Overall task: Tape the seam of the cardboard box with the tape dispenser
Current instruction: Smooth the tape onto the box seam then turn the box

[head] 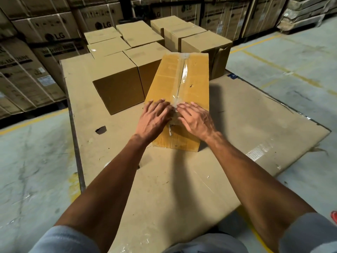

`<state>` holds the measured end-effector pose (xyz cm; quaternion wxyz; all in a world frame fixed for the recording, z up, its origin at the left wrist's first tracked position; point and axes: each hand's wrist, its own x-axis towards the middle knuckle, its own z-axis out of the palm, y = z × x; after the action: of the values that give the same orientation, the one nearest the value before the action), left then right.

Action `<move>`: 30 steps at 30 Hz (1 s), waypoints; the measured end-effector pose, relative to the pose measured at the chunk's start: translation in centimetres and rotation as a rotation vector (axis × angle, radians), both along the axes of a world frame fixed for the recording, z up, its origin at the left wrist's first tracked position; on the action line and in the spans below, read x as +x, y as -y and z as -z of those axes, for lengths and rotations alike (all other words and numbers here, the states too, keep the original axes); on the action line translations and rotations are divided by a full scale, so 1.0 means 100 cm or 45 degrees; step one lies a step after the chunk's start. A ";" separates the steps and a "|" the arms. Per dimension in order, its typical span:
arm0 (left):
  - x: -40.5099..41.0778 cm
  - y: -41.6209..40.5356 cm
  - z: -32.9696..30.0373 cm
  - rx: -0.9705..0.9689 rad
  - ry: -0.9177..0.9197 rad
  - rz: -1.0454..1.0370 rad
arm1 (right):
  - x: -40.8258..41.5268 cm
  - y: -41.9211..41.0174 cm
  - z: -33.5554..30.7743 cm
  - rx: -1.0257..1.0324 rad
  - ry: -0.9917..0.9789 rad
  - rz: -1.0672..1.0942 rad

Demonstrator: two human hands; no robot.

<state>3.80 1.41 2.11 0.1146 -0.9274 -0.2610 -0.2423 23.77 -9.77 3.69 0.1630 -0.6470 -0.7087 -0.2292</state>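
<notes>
Cardboard box: seam's near end hidden under spread, flat-pressed left hand and right hand.

A flattened cardboard sheet is spread over the concrete floor as a work surface; a small torn hole is seen near its left edge. Plain sealed cartons are grouped at the sheet's far end, touching one another. Large printed appliance boxes are stacked along the back and left, strapped with white bands. Yellow floor lines are painted to the right. Stacked wooden pallets are visible top right.
</notes>
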 end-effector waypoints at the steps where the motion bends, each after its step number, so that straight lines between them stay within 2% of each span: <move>1: 0.002 0.001 0.001 -0.016 0.032 0.019 | -0.002 -0.001 0.001 -0.005 -0.026 -0.009; 5: 0.007 0.003 0.003 -0.044 0.073 0.017 | -0.009 -0.001 -0.004 -0.073 -0.121 0.038; 11: 0.018 0.003 -0.005 -0.095 -0.080 -0.109 | -0.024 -0.004 -0.014 -0.336 -0.191 0.236; 15: 0.021 0.000 -0.014 -0.130 -0.232 -0.157 | -0.025 -0.013 -0.025 -0.443 -0.125 0.274; 19: 0.018 0.006 -0.016 -0.117 -0.083 -0.123 | -0.015 0.001 -0.021 -0.353 -0.152 0.167; 22: 0.016 0.012 -0.010 -0.093 -0.030 -0.149 | -0.013 0.006 -0.014 -0.277 -0.152 0.184; 25: 0.017 0.010 -0.010 -0.091 -0.059 -0.148 | -0.021 0.000 -0.015 -0.292 -0.166 0.243; 30: 0.021 0.010 -0.020 -0.103 -0.210 -0.215 | -0.027 -0.012 -0.028 -0.482 -0.124 0.335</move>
<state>5.91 0.41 4.11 0.1181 -0.9228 -0.3372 -0.1441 21.06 -8.62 6.48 0.0415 -0.7631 -0.6400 -0.0799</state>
